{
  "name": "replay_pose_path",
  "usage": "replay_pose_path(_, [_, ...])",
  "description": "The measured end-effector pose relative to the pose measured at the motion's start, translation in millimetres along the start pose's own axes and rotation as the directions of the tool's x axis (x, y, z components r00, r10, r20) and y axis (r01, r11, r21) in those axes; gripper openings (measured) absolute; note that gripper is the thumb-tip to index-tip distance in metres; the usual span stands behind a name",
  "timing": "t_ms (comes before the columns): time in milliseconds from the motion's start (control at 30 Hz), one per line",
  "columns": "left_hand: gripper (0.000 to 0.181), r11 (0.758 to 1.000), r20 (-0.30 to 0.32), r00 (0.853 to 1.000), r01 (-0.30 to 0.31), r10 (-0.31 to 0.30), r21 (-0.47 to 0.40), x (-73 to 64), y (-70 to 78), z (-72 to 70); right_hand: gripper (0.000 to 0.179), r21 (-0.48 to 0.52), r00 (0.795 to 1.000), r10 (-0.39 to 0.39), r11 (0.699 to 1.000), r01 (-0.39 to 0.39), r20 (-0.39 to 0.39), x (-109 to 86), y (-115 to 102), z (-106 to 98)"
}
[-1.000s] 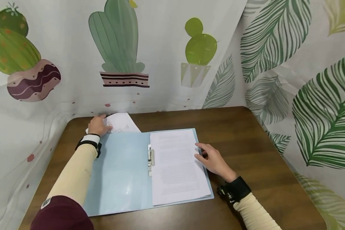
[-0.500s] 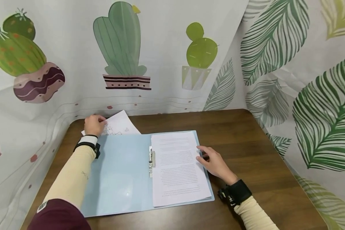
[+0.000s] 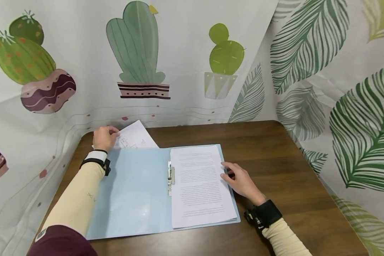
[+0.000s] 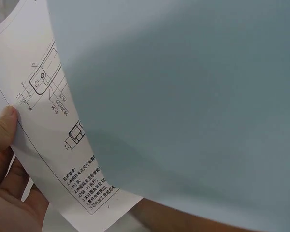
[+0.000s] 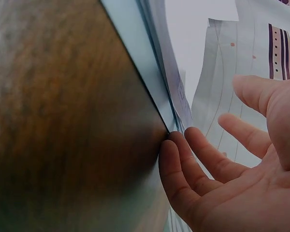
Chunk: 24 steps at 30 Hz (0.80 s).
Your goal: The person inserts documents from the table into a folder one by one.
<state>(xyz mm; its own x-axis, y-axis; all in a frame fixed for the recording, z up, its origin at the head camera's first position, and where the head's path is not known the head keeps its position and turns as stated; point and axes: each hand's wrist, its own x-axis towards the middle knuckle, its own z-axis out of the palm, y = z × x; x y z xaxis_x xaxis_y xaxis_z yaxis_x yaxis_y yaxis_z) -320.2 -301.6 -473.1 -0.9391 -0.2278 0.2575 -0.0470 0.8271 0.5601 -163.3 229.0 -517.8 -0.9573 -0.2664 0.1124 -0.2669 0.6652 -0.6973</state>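
Note:
A light-blue folder lies spread out, with a stack of printed pages on its right half beside a metal clip. Behind the folder's left cover, a sheet with a technical drawing shows its upper part. My left hand pinches that sheet by its edge; the left wrist view has the thumb on its printed face and the blue cover over the rest. At the right edge of the folder is my right hand, fingers loosely bent, fingertips right at the edge.
Everything lies on a brown wooden table with rounded corners. Behind and beside it hangs a white cloth printed with cacti and leaves. Bare wood surrounds the folder at the right and front.
My left hand has shifted slightly left and now pinches the drawing sheet, which has turned and slid a little upward. The right hand stays at the folder's edge.

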Motion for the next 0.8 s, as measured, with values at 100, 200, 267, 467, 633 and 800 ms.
replay_pose_path(100, [0.015, 0.999, -0.012, 1.0, -0.029, 0.029, -0.02, 2.4, 10.9, -8.0, 0.048, -0.005, 1.0, 0.0, 1.0, 0.0, -0.014, 0.9, 0, -1])
replay_pose_path(200, [0.014, 0.996, -0.031, 0.995, -0.091, 0.091, -0.018, 3.7, 21.2, -16.5, 0.048, -0.006, 1.0, -0.001, 1.0, 0.001, -0.011, 1.2, 0, -1])
replay_pose_path(267, [0.012, 0.99, -0.042, 0.989, -0.141, 0.14, -0.019, 2.9, 29.0, -22.3, 0.048, -0.003, 1.0, 0.001, 1.0, -0.001, 0.0, 0.7, 0, -1])
replay_pose_path(467, [0.009, 0.951, -0.092, 0.947, -0.31, 0.309, 0.003, 0.6, 58.6, -36.4, 0.048, 0.007, 1.0, 0.001, 1.0, -0.001, 0.003, -0.9, 0, 2])
replay_pose_path(633, [0.007, 0.913, -0.136, 0.903, -0.405, 0.407, 0.044, -0.8, 83.8, -49.0, 0.048, 0.009, 1.0, 0.005, 1.0, -0.005, -0.001, -0.8, 0, 2])
replay_pose_path(800, [0.008, 0.866, -0.19, 0.845, -0.492, 0.499, 0.09, -2.9, 101.3, -61.9, 0.048, 0.008, 1.0, 0.008, 1.0, -0.008, 0.001, -1.6, 0, 0])
